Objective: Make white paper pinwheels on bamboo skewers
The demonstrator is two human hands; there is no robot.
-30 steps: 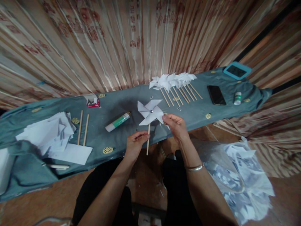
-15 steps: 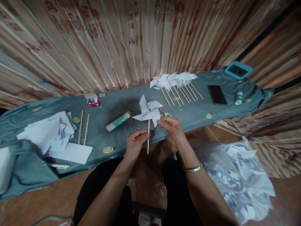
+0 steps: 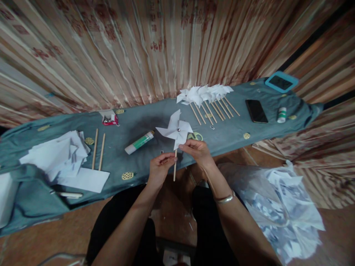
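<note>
A white paper pinwheel (image 3: 172,130) with a silver pin at its centre is held up before me, its wooden stick (image 3: 174,172) pointing down. My left hand (image 3: 160,168) is closed, pinching that stick below the blades. With closed fingers, my right hand (image 3: 197,149) pinches the tip of the lowest blade. Just behind the right hand lie scissors (image 3: 195,136) with pale green handles, partly hidden. A green and white glue stick (image 3: 139,143) rests on the cloth to the left of the pinwheel.
Several finished pinwheels (image 3: 203,96) lie in a row at the back of the cloth-covered table (image 3: 155,111). Paper sheets (image 3: 59,153), two wooden sticks (image 3: 95,149) and a red box of pins (image 3: 110,119) are at left. A phone (image 3: 256,111) is at right; a bag of paper (image 3: 294,214) stands below.
The pinwheel's blades have turned about the pin, and my right hand has moved slightly left and down with the blade tip. More of the scissors shows. My left hand stays put.
</note>
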